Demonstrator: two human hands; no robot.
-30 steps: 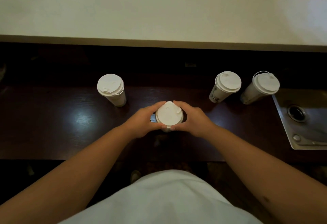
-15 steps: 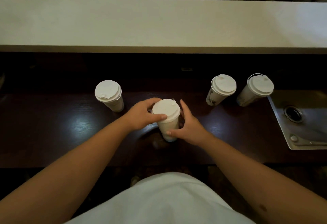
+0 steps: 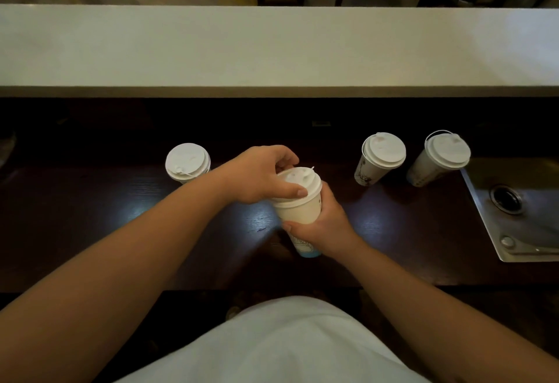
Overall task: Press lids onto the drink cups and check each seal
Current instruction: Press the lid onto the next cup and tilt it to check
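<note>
We are gripping the middle cup (image 3: 302, 216) at the centre of the dark desk (image 3: 90, 216), tilted so its lidded top is leaning toward twelve o'clock and its blue base toward six. Our right hand (image 3: 325, 225) is wrapping the cup's wall from the three o'clock side, thumb lying across the front. Our left hand (image 3: 260, 174) is curling over the lid (image 3: 298, 181) from nine o'clock, thumb pressing on the near rim and fingers hooking the far rim.

We are judging this to be the seal check on this cup: the lid is sitting on, and we are squeezing around its edge. Whether it is seated all the way round, we cannot tell from here.

Three other lidded cups are standing apart from ours: one (image 3: 187, 162) at ten o'clock, two (image 3: 381, 156) (image 3: 441, 156) at two o'clock, near the sink (image 3: 514, 216).

The next move is probably calling for working the thumb around the remaining rim, then setting the cup upright.
</note>
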